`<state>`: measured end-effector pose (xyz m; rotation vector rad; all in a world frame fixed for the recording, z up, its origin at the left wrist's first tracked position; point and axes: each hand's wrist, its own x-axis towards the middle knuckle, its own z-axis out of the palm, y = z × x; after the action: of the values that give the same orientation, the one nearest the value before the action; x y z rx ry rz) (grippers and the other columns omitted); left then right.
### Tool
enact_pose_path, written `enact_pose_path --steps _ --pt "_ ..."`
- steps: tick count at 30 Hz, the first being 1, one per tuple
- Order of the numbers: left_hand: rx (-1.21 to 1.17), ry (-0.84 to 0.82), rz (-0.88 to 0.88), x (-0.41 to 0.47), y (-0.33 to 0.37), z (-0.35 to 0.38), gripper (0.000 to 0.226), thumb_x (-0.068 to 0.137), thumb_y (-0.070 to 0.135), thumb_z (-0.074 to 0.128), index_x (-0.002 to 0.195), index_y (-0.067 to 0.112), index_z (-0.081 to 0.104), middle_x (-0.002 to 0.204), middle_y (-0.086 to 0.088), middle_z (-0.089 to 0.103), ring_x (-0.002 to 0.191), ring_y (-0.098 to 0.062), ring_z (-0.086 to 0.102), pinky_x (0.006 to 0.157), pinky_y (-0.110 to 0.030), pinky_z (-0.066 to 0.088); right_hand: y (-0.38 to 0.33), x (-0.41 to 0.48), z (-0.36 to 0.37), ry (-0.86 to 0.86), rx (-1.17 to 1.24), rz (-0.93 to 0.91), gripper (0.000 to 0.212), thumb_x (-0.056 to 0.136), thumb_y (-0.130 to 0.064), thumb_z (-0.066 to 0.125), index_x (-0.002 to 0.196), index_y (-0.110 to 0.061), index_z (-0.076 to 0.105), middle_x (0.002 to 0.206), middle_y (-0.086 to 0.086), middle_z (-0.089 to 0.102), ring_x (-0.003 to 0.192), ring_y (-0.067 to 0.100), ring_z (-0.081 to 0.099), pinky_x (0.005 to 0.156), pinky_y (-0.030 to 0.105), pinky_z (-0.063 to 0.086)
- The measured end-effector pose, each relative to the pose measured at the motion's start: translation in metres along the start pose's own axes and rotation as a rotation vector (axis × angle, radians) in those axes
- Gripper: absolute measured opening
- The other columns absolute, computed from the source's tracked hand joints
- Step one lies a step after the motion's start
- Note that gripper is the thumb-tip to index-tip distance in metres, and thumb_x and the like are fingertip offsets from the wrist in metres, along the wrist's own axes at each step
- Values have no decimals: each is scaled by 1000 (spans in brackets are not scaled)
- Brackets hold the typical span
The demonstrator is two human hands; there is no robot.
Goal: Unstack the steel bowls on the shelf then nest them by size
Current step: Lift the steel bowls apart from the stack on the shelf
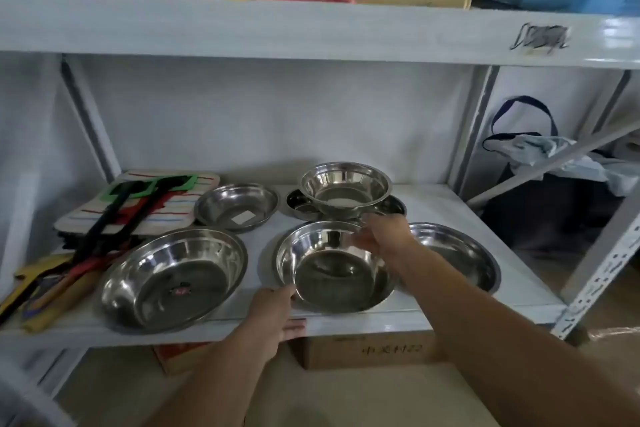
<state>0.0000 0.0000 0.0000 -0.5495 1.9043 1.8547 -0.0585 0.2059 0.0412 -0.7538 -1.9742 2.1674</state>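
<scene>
Bowls of steel lie spread over the white shelf [450, 204], most of them apart from one another. The centre bowl [341, 274] sits near the front edge and seems to rest inside a wider dish, though only a thin rim of that dish shows on its left, so this is hard to confirm. The right hand [384, 236] reaches over the far right rim of this bowl with fingers curled onto it; the fingertips blur against the shiny metal, so how tight the grip is cannot be told. The left hand [277, 315] is at the near left rim, thumb touching the edge while the other fingers hang below the shelf front, loosely spread and holding nothing fully. Behind, a deeper bowl [346, 189] stands on a dark flat dish [299, 206], most of which it hides. To the left rear lies a shallow bowl [237, 206] with a pale label inside. At the front left lies a wide pan [173, 279] with a small red mark in its base. Another wide pan [460, 256] on the right is partly covered by the right forearm. Striped cloth [138, 204] and dark-handled tools [114, 215] crowd the left end, their ends cut off by the frame. Below the shelf, a cardboard box [367, 350] carries writing too blurred to read.
</scene>
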Motion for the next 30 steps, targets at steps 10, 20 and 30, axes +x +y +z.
enact_pose_path --steps 10,20,30 --pt "-29 -67 0 44 1 -4 7 101 4 50 107 4 53 83 -20 69 56 -30 74 47 -34 59 -1 88 23 116 104 181 20 98 -10 65 112 3 61 101 24 76 75 30 78 80 42 66" --pt "-50 -49 64 23 13 -5 20 101 1 49 120 0 52 92 -24 72 66 -30 77 57 -37 62 -45 59 6 289 184 19 22 97 -9 65 113 6 66 94 20 74 52 23 66 36 27 56" --pt "-96 8 296 -48 75 -47 15 100 -1 49 103 5 62 88 -17 73 57 -24 75 54 -34 60 -89 -85 -25 43 92 -154 25 92 2 53 68 1 58 53 12 51 32 12 42 29 17 32"
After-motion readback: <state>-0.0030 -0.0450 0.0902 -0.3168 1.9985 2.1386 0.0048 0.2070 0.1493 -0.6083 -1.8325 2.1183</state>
